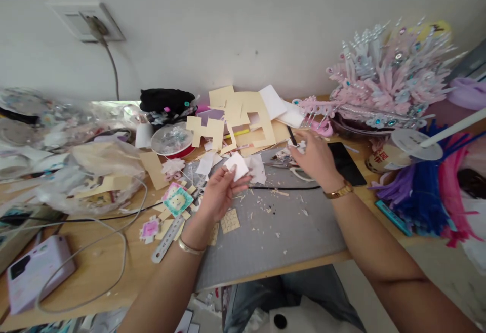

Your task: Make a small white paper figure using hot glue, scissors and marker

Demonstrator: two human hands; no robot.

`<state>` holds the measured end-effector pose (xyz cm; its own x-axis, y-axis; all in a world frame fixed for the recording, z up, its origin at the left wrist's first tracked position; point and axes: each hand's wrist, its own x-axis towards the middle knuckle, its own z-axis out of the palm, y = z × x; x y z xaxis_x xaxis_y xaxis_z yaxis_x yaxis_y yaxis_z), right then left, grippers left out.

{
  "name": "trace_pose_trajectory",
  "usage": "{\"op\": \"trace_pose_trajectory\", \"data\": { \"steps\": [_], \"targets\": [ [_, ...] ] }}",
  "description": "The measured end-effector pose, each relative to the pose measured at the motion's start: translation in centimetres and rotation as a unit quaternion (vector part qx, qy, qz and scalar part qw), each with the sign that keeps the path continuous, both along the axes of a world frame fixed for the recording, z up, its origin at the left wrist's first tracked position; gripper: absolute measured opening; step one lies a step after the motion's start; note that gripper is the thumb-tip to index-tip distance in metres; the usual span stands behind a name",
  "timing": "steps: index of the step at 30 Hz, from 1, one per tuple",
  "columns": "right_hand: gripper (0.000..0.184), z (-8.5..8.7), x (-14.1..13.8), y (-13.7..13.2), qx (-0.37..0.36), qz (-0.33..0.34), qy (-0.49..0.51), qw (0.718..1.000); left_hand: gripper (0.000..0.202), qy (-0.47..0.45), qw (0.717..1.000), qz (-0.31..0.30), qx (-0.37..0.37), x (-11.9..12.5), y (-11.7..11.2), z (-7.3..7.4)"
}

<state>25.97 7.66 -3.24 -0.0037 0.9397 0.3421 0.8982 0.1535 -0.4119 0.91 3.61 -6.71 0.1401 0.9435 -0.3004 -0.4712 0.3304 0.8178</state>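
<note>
My left hand (220, 194) pinches a small white square of paper (236, 166) between thumb and fingers, above the grey cutting mat (266, 252). Farther right, my right hand (317, 158) has its thumb and fingers apart. Its fingertips are right beside a slim black pen-like stick (291, 135); whether they touch it is unclear. Scissors with pale handles (301, 173) lie partly under that hand. Below my left hand is a cream textured square (230, 221). A steel ruler (167, 239) lies to its left, near a pink and teal decorated square (177, 199).
Cut cream card sheets (246, 108) pile against the wall. A black phone (346, 163) and a lidded drink cup (395, 151) stand right, before pink feathery headpieces (391, 75). Pipe cleaners (425, 191) lie at the right edge. Cables (123, 252) loop at left near a lilac device (41, 275).
</note>
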Motion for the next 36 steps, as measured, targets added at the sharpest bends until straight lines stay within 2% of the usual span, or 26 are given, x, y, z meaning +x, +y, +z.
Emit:
{"op": "trace_pose_trajectory", "data": {
  "steps": [2,6,12,16,20,23,26,29,31,32,34,36],
  "targets": [
    [0.046,-0.4,2.3,-0.5,-0.048,-0.056,-0.082,0.994,0.042,0.02,0.999,-0.026,-0.003,1.1,-0.5,-0.2],
    [0.055,-1.5,4.0,-0.9,-0.156,-0.072,-0.137,0.976,0.046,0.015,0.999,-0.047,0.004,2.7,-0.9,-0.1],
    [0.049,-1.7,3.0,-0.4,-0.175,-0.089,-0.147,0.97,0.055,-0.009,0.997,-0.065,-0.037,3.5,-0.9,0.3],
    [0.048,-1.7,3.3,-0.1,-0.207,-0.101,-0.102,0.968,0.06,0.027,0.999,-0.037,0.004,3.8,-1.1,-0.3],
    [0.039,-2.1,4.3,0.2,-0.207,-0.114,-0.058,0.97,0.077,0.039,0.998,-0.05,0.027,3.8,-1.4,-0.7],
    [0.033,-2.2,5.1,0.0,-0.186,-0.128,-0.039,0.973,0.082,0.043,0.997,-0.047,0.033,3.7,-1.5,-0.8],
    [0.033,-2.1,5.1,-0.7,-0.148,-0.132,-0.075,0.977,0.068,0.039,0.998,-0.035,0.034,3.7,-1.5,-1.2],
    [0.034,-1.9,3.8,-1.8,-0.035,-0.1,-0.113,0.988,0.055,0.036,0.998,-0.023,0.039,3.9,-1.6,-1.7],
    [0.032,-2.1,2.2,-2.7,0.068,-0.026,-0.089,0.993,0.051,0.031,0.998,-0.019,0.042,4.0,-1.7,-1.8],
    [0.03,-2.2,1.3,-3.2,0.108,0.032,-0.057,0.992,0.05,0.026,0.999,-0.019,0.043,4.0,-1.8,-1.8],
    [0.027,-2.7,-0.6,-4.1,0.148,0.144,0.018,0.978,0.05,0.008,0.999,-0.026,0.048,4.1,-2.0,-1.7],
    [0.025,-3.4,-2.1,-4.8,0.161,0.186,0.057,0.968,0.05,-0.012,0.998,-0.035,0.047,4.3,-2.2,-1.4]
  ]
}}
